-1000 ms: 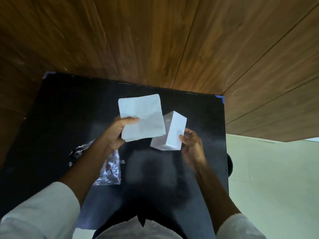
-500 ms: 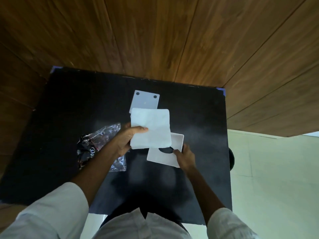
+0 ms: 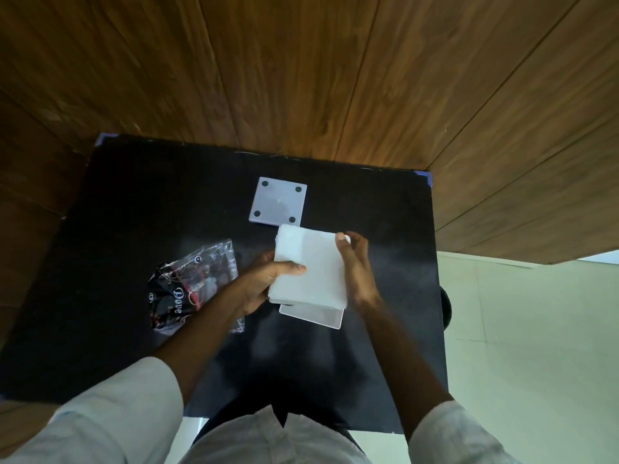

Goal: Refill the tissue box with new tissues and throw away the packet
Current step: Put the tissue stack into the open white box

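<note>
While both hands grip the tissue stack [image 3: 310,267] above the tissue box [image 3: 313,315], left hand [image 3: 264,279], right hand [image 3: 356,267]: loading step. Next: align, press in. Packet [image 3: 194,286] lies left on tabletop [image 3: 385,229].

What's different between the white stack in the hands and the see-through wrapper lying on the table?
The tissue stack is plain white and neatly square; the packet is clear plastic with dark printing and crumpled. The tissue stack is held by the left hand and the right hand above the tissue box; the packet lies loose on the black table, left of the left forearm. Both are soft and thin.
</note>
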